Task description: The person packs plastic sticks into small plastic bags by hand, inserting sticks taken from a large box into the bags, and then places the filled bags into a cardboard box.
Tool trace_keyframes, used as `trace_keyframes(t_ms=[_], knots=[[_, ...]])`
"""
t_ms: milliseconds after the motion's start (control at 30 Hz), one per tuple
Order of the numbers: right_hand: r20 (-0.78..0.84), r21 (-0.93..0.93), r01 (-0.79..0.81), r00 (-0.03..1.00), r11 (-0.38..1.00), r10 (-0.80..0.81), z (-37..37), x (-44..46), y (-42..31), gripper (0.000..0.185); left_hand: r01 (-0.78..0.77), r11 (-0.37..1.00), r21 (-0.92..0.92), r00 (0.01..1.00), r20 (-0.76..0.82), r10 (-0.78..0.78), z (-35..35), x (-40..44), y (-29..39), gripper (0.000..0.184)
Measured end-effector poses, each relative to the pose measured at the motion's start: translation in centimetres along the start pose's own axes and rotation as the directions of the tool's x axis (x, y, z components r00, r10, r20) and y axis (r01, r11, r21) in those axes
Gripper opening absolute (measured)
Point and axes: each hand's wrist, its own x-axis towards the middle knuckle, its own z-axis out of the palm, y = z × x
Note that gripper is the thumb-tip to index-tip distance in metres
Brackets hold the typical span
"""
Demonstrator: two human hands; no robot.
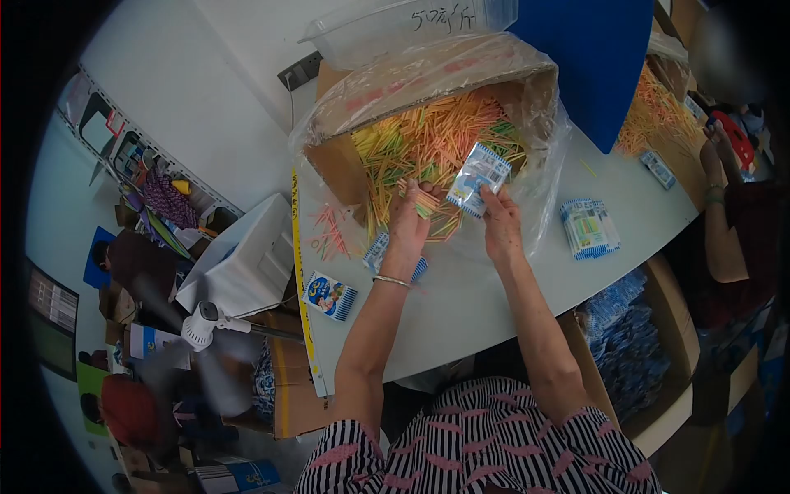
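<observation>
My left hand (409, 216), with a bangle at the wrist, is closed on a small bunch of coloured sticks (421, 200) at the front of the open box. Beside it my right hand (499, 216) pinches a blue and white packet (479, 179) by its lower corner. The cardboard box (336, 171), lined with clear plastic, holds a heap of orange, yellow and green sticks (444, 123). Partly behind my left wrist lie blue and white packets (375, 251). Another packet (329, 295) lies near the table's left edge, below loose pink sticks (331, 234).
Stacked packets (589, 228) lie on the table (461, 305) to the right. An open carton of blue packets (629, 337) stands below. A clear bin (395, 33) is behind the box. At the right sits another person (724, 239); a fan (202, 325) stands left.
</observation>
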Motion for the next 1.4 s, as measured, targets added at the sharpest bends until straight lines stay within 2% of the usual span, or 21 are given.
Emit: trace_keyframes(t_ms=[67, 100, 167, 367, 500, 600, 667, 800, 867, 933, 1000, 1067, 1100, 1133, 1167, 1200, 1267, 1300, 1333, 1367, 1400], knots=[[0.115, -0.176, 0.008, 0.993, 0.984, 0.012, -0.1, -0.6, -2.2, 0.015, 0.03, 0.999, -0.026, 0.997, 0.069, -0.028, -1.0, 0.7, 0.6, 0.013], [0.112, -0.177, 0.009, 0.994, 0.984, 0.011, -0.3, -0.9, -2.8, 0.015, 0.05, 0.998, -0.029, 0.996, 0.073, -0.048, -0.9, 0.7, 1.0, 0.013], [0.212, -0.407, -0.084, 0.96, 0.91, 0.183, -0.8, -1.9, -3.6, 0.013, 0.075, 0.997, -0.033, 0.994, 0.078, -0.073, -0.6, 0.7, 1.4, 0.014], [0.23, -0.526, -0.178, 0.911, 0.831, 0.341, -2.8, -2.3, -3.3, 0.015, 0.095, 0.994, -0.047, 0.976, 0.199, -0.084, 0.2, 0.8, 3.1, 0.016], [0.272, -0.478, -0.098, 0.928, 0.873, 0.254, -2.3, -2.4, -3.9, 0.016, 0.059, 0.998, 0.019, 0.994, 0.096, -0.06, 0.8, 0.3, 3.4, 0.015], [0.249, -0.322, -0.182, 0.93, 0.929, 0.269, -0.9, -3.1, -4.3, 0.017, 0.029, 1.0, 0.0, 0.994, 0.105, -0.029, 1.3, -0.2, 3.3, 0.015], [0.243, -0.3, -0.347, 0.873, 0.889, 0.423, -0.5, -3.3, -3.9, 0.019, 0.015, 1.0, -0.02, 0.992, 0.129, -0.012, 1.5, -0.5, 3.4, 0.016], [0.256, -0.12, -0.361, 0.889, 0.925, 0.38, 1.4, -4.1, -2.7, 0.019, 0.043, 0.999, 0.028, 0.999, 0.014, -0.043, 2.9, -1.8, 2.9, 0.017], [0.417, -0.449, 0.001, 0.885, 0.893, 0.208, 0.8, -3.4, -1.3, 0.018, 0.033, 0.998, 0.048, 0.997, -0.068, -0.03, 2.7, -2.0, 2.8, 0.018], [0.433, -0.566, 0.016, 0.857, 0.824, 0.281, 0.4, -3.6, -2.3, 0.016, 0.081, 0.994, -0.067, 0.989, 0.129, -0.072, 1.5, -1.8, 3.0, 0.019], [0.447, -0.674, 0.043, 0.818, 0.737, 0.362, 0.8, -3.9, -4.2, 0.015, 0.082, 0.992, -0.095, 0.992, 0.1, -0.073, 0.6, -1.7, 3.8, 0.016], [0.347, -0.643, -0.022, 0.883, 0.766, 0.317, 2.5, -4.6, -6.7, 0.013, 0.091, 0.99, -0.107, 0.995, -0.036, -0.095, -0.4, -1.7, 4.0, 0.019], [0.357, -0.648, -0.025, 0.873, 0.761, 0.333, 3.6, -4.5, -6.6, 0.013, 0.103, 0.975, -0.196, 0.987, 0.14, -0.076, -2.2, -1.1, 3.3, 0.021], [0.481, -0.72, 0.281, 0.861, 0.634, 0.164, 4.7, -4.2, -6.4, 0.012, 0.091, 0.975, -0.202, 0.99, 0.126, -0.066, -2.1, -1.5, 2.9, 0.021], [0.618, -0.713, 0.553, 0.786, 0.431, 0.016, 5.5, -4.1, -6.1, 0.012, 0.12, 0.974, -0.19, 0.992, 0.055, -0.112, -1.9, -1.9, 2.5, 0.017], [0.623, -0.711, 0.556, 0.782, 0.431, 0.019, 5.6, -4.0, -5.4, 0.012, 0.152, 0.972, -0.179, 0.988, -0.012, -0.156, -1.8, -2.2, 2.4, 0.014], [0.745, -0.627, 0.694, 0.667, 0.355, 0.013, 5.3, -3.3, -3.2, 0.01, 0.163, 0.962, -0.221, 0.986, 0.071, -0.151, -1.6, -2.9, 3.5, 0.011], [0.752, -0.621, 0.697, 0.659, 0.358, 0.019, 4.8, -3.1, -2.4, 0.01, 0.13, 0.977, -0.169, 0.991, 0.013, -0.13, -0.3, -3.6, 4.5, 0.017], [0.637, -0.742, 0.504, 0.737, 0.442, 0.227, 4.2, -3.1, -1.9, 0.011, 0.101, 0.988, -0.116, 0.993, -0.045, -0.107, 0.6, -4.1, 5.3, 0.024], [0.498, -0.837, 0.284, 0.75, 0.468, 0.435, 3.6, -3.0, -1.5, 0.013, 0.094, 0.993, -0.072, 0.989, -0.107, -0.102, 0.7, -4.2, 5.7, 0.024], [0.502, -0.836, 0.289, 0.746, 0.466, 0.438, 3.8, -3.3, -1.7, 0.013, 0.087, 0.993, -0.075, 0.99, -0.108, -0.095, 0.3, -4.2, 5.7, 0.024]])
